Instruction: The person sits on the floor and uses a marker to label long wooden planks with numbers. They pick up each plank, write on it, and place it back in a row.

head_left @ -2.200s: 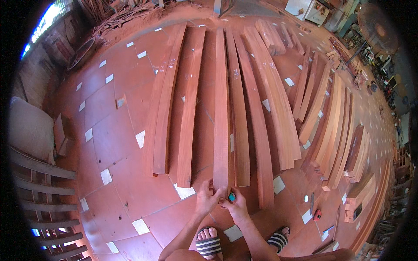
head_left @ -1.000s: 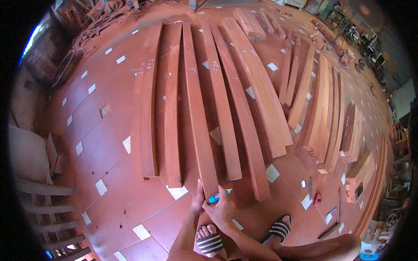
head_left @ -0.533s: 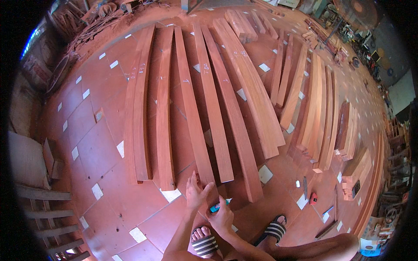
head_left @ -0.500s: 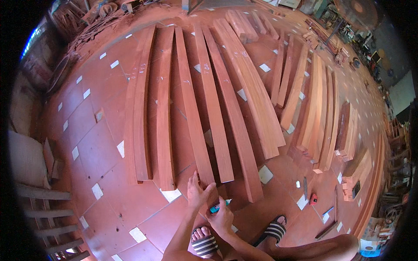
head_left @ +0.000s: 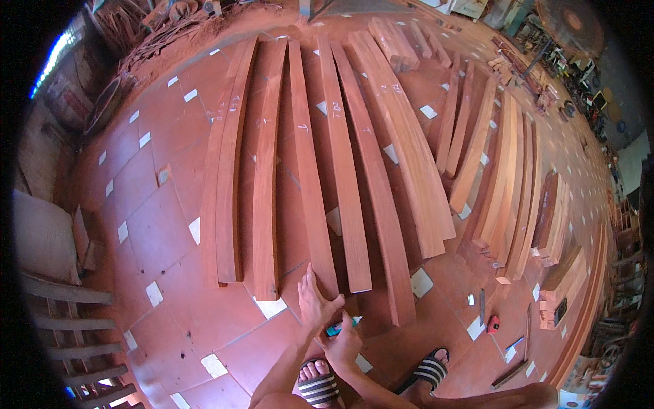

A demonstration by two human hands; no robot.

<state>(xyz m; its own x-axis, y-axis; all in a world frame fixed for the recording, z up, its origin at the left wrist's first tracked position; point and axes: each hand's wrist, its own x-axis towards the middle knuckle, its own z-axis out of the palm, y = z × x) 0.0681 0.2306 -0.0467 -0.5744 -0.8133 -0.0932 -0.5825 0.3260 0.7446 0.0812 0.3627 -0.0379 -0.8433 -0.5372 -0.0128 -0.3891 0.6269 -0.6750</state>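
My left hand [head_left: 318, 300] lies on the near end of a long reddish wooden beam [head_left: 308, 170], fingers stretched along its left side and thumb spread across toward the right. Close beside it, my right hand [head_left: 343, 344] is closed around a small teal marker with a white tip [head_left: 338, 328], which points up to the right. The beam's end is partly hidden by both hands. White handwritten marks show on this beam and on the neighbouring beam [head_left: 346, 204]. A further beam [head_left: 381, 218] stretches away to the right.
More beams lie on the left [head_left: 230, 204] and in a paired stack [head_left: 409, 150] on the right. Shorter timber [head_left: 507, 177] sits further right. A red tape measure [head_left: 493, 324] is on the tiled floor near my sandalled foot [head_left: 430, 371]. Wooden slats [head_left: 75, 324] stand at the left.
The view has turned slightly left, so the beams appear further right. My left fingers look straighter along the beam; my right hand still holds the marker beside it.
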